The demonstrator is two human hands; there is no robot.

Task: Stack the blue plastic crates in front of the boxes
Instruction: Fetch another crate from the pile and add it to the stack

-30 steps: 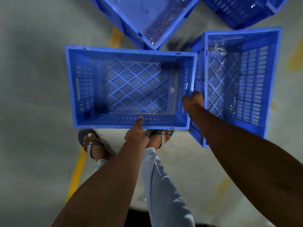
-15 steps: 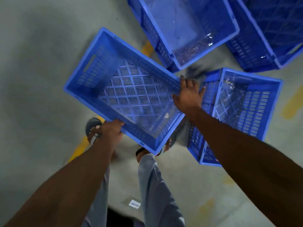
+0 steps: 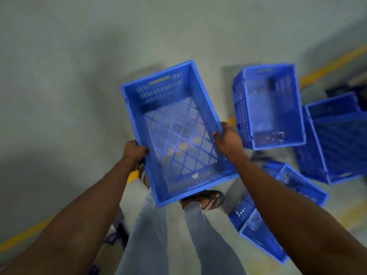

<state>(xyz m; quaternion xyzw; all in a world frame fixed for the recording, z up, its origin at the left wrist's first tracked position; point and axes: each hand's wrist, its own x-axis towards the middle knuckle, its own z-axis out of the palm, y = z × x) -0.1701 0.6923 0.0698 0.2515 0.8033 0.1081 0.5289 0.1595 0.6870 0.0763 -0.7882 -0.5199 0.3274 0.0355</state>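
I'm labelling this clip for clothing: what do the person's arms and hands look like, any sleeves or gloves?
Both forearms are bare, with no sleeves in view. The left hand and right hand wear no gloves; no rings or watch are discernible in the blur.

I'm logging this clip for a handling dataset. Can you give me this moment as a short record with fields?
carried item: empty blue crate, held above the floor, tilted
left hand: grips one long rim
right hand: grips the opposite long rim
other crates: upright crate; dark crate; crate behind the right arm
floor: grey concrete floor with yellow line
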